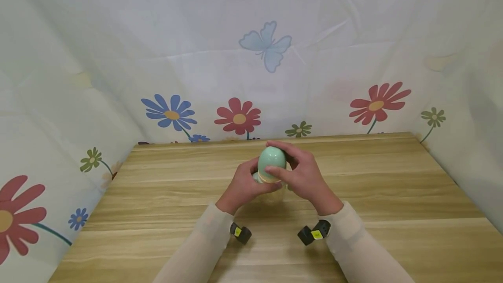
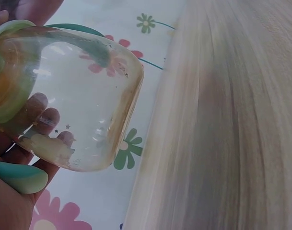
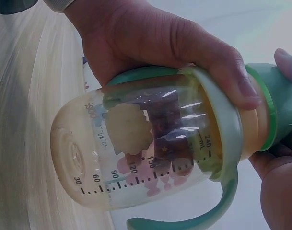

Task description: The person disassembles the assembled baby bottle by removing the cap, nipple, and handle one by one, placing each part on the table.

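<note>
A clear baby bottle (image 3: 160, 158) with printed measuring marks, pale green handles (image 3: 184, 223) and a green cap (image 1: 272, 160) is held above the table. My left hand (image 1: 244, 183) grips the bottle near its neck. Its thumb lies on the peach collar (image 3: 253, 129) in the right wrist view, and its fingers show through the clear wall in the left wrist view. My right hand (image 1: 308, 176) holds the domed cap between thumb and fingers. The cap sits on the bottle's top. In the left wrist view, the bottle's base (image 2: 129, 112) faces the tabletop.
The wood-grain table (image 1: 165, 213) spreads beneath both hands. A white cloth (image 1: 188, 21) printed with flowers and a butterfly hangs behind it and along both sides. Black wrist devices (image 1: 314, 232) are strapped over the light sleeves (image 1: 365, 248).
</note>
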`<state>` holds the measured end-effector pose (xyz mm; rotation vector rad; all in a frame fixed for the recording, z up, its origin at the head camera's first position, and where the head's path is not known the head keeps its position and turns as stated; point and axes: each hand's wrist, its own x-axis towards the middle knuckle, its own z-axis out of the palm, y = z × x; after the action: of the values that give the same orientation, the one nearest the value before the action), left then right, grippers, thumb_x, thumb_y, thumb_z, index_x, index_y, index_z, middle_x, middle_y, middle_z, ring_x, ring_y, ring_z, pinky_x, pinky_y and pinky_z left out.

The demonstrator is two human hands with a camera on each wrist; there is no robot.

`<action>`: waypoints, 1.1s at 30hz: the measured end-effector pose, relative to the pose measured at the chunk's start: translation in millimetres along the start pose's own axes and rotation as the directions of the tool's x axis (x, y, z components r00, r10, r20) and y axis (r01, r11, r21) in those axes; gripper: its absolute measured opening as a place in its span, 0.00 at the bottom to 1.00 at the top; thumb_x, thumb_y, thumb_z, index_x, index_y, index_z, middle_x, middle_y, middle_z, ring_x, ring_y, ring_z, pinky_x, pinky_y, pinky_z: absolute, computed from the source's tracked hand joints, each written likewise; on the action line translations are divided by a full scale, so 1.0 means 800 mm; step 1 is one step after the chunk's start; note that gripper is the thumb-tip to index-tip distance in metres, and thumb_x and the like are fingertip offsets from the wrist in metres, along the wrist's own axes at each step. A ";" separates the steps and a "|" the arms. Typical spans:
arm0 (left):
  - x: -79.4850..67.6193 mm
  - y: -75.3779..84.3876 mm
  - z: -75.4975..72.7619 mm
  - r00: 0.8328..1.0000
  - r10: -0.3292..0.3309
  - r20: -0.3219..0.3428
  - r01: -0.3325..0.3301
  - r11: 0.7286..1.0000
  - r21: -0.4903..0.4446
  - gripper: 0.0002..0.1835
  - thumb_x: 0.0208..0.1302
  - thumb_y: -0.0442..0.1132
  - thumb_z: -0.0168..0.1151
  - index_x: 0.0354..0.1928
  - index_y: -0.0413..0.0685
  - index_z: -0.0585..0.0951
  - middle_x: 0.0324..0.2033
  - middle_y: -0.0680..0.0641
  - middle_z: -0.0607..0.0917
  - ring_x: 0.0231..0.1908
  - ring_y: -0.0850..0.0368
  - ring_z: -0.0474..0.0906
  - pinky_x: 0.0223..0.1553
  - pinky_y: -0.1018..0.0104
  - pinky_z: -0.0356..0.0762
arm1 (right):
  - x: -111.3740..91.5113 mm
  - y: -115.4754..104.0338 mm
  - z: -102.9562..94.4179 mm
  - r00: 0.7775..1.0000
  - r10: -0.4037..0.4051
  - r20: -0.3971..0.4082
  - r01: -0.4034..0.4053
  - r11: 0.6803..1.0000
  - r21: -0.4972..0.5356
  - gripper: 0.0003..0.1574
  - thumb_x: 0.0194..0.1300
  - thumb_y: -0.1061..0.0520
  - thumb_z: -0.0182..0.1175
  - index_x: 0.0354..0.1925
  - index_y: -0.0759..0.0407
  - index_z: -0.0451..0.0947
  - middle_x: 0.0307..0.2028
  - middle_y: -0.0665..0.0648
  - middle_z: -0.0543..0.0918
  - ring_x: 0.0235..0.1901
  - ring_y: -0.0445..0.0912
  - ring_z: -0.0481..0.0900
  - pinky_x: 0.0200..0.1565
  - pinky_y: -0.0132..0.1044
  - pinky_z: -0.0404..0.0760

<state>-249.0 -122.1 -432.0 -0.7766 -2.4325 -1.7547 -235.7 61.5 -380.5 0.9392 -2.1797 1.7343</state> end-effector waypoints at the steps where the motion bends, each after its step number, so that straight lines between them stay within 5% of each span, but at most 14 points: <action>1: 0.000 0.000 0.000 1.000 0.000 0.000 0.000 1.000 0.000 0.29 0.50 0.52 0.76 0.56 0.67 0.77 0.52 0.60 0.82 0.51 0.60 0.78 0.55 0.58 0.78 | 0.000 0.000 0.000 1.000 -0.001 -0.001 0.001 1.000 0.004 0.33 0.58 0.60 0.69 0.62 0.56 0.73 0.59 0.56 0.78 0.53 0.47 0.79 0.57 0.36 0.78; 10: -0.002 -0.001 0.002 1.000 -0.019 0.003 0.019 1.000 0.008 0.30 0.50 0.51 0.76 0.57 0.67 0.76 0.52 0.60 0.82 0.51 0.60 0.78 0.56 0.57 0.77 | -0.001 -0.001 0.001 1.000 0.005 -0.008 -0.005 0.999 0.048 0.33 0.58 0.61 0.69 0.61 0.52 0.74 0.59 0.54 0.79 0.52 0.46 0.79 0.56 0.32 0.78; 18: 0.000 0.000 0.002 1.000 -0.028 0.004 0.028 1.000 0.008 0.30 0.50 0.52 0.75 0.57 0.66 0.77 0.52 0.59 0.82 0.50 0.59 0.80 0.55 0.57 0.78 | 0.001 -0.003 -0.003 0.999 -0.017 -0.032 0.018 0.998 0.055 0.32 0.59 0.62 0.68 0.61 0.59 0.74 0.59 0.57 0.78 0.54 0.46 0.78 0.58 0.32 0.77; 33: 0.000 -0.005 0.002 0.998 -0.063 0.002 0.063 0.998 -0.009 0.30 0.49 0.54 0.76 0.56 0.69 0.77 0.50 0.60 0.83 0.49 0.59 0.80 0.56 0.54 0.76 | 0.001 -0.009 -0.011 0.986 -0.061 -0.155 0.076 0.993 0.091 0.30 0.60 0.64 0.66 0.61 0.60 0.74 0.58 0.60 0.79 0.52 0.43 0.79 0.56 0.31 0.78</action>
<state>-250.6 -121.6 -436.1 -0.7102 -2.4789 -1.7882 -234.0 69.0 -372.0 0.8617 -1.9619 1.8290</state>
